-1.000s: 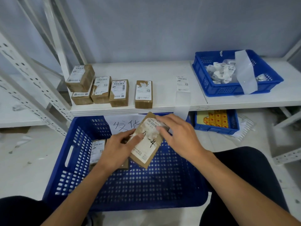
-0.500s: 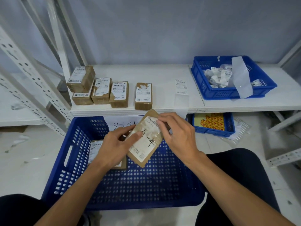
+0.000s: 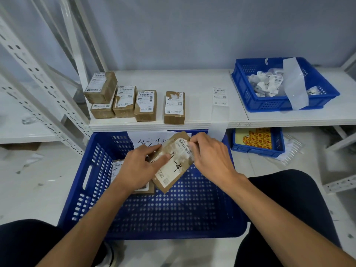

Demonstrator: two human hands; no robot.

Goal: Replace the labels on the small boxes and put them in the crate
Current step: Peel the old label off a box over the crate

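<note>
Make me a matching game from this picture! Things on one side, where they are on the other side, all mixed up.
Things
1. box with handwriting
2. loose white label
3. crumpled labels
4. yellow sheet

Places
A. in the low blue basket near the floor
B. held by the left hand and right hand above the big blue crate
C. in the upper blue basket
D. flat on the white shelf

Pairs: 1-B, 2-D, 3-C, 4-A
</note>
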